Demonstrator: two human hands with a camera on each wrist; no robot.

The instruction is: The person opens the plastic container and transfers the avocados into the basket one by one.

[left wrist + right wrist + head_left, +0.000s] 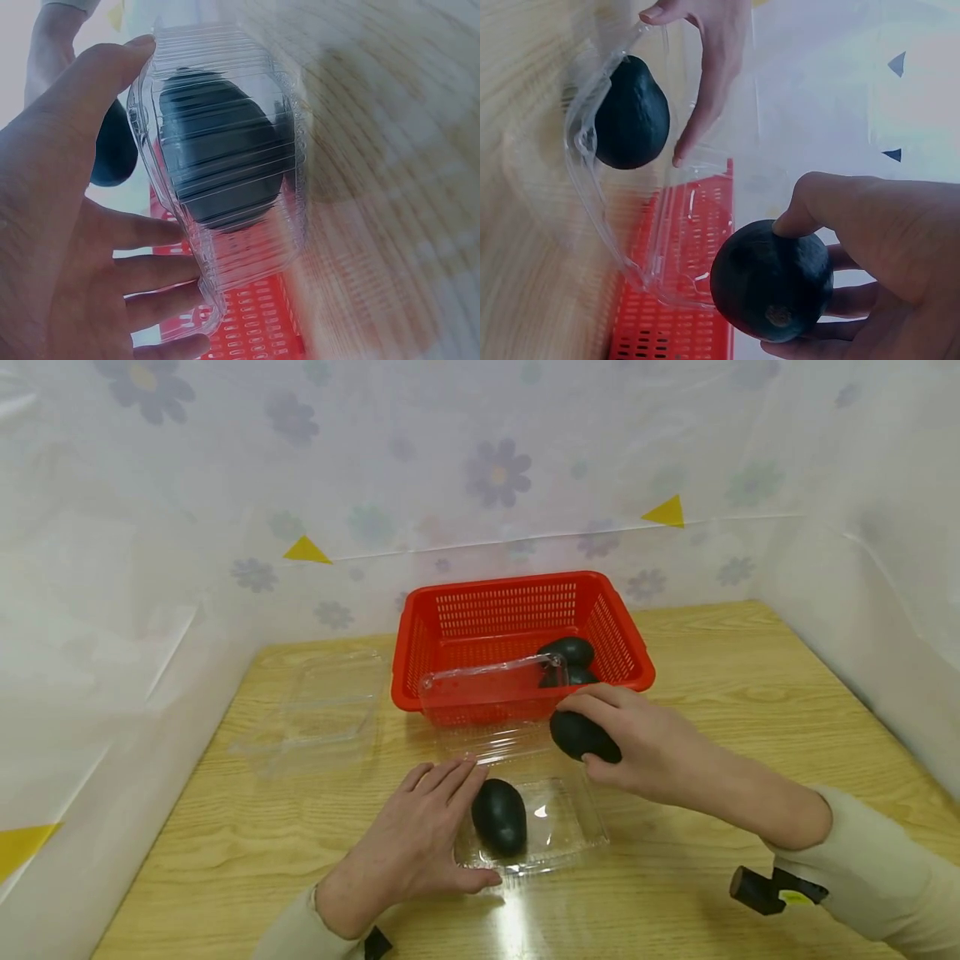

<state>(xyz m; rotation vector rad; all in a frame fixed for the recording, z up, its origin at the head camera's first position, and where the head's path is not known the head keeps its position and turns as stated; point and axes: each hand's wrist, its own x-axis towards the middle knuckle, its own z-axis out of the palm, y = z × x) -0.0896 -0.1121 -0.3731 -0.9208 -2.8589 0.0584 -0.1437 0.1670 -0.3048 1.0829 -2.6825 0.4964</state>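
A clear plastic clamshell box (558, 827) lies open on the table, its lid tilted up against the red basket's front. One dark avocado (499, 817) rests in its left half. My left hand (420, 827) touches the box's left side, thumb at the near rim and fingers stretched toward the hinge. In the left wrist view, that avocado (217, 150) shows through the box's ribbed wall. My right hand (648, 743) grips another avocado (583, 737) above the box's far right corner. The right wrist view shows the held avocado (771, 281) between thumb and fingers.
Behind the box stands a red plastic basket (401, 672) with slotted walls, holding avocados (567, 652) in its right corner. Another open clear clamshell (322, 710) lies at the left. A flowered white sheet (450, 460) hangs around the wooden table.
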